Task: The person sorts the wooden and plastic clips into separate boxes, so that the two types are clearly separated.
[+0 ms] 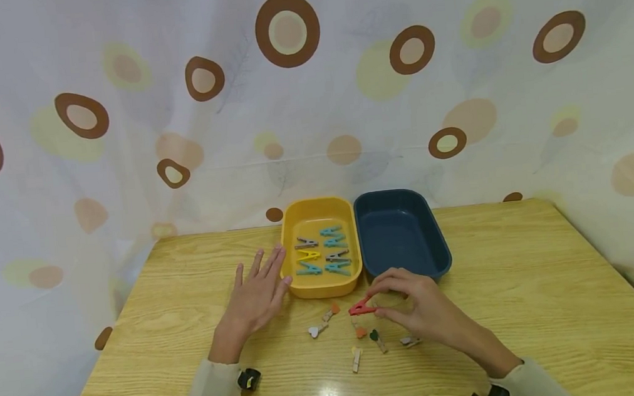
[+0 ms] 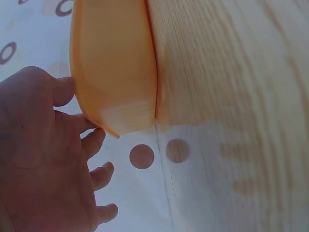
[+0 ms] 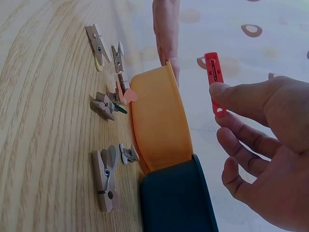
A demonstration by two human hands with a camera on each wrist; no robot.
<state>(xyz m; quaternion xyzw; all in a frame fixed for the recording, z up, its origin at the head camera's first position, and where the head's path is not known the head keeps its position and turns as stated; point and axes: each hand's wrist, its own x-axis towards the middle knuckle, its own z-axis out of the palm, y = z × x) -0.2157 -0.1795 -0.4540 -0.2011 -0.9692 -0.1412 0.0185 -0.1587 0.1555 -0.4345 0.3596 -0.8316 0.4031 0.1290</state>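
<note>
A red clothespin (image 1: 362,307) is pinched between the thumb and fingers of my right hand (image 1: 425,308), raised above the table in front of the two bins. In the right wrist view the red clothespin (image 3: 215,84) appears edge-on. My left hand (image 1: 255,301) touches the near left rim of the yellow bin (image 1: 325,290), its fingers spread and fairly straight. Several blue, grey and yellow plastic clothespins (image 1: 336,255) lie inside that bin. Beside it, on the right, stands a dark blue bin (image 1: 399,235) with nothing visible inside.
Several small wooden clothespins lie scattered in front of the bins, among them one with a white heart (image 1: 314,332), one with a green heart (image 1: 378,341) and one with a yellow tip (image 1: 356,359). A patterned cloth (image 1: 310,117) hangs behind the wooden table (image 1: 528,280).
</note>
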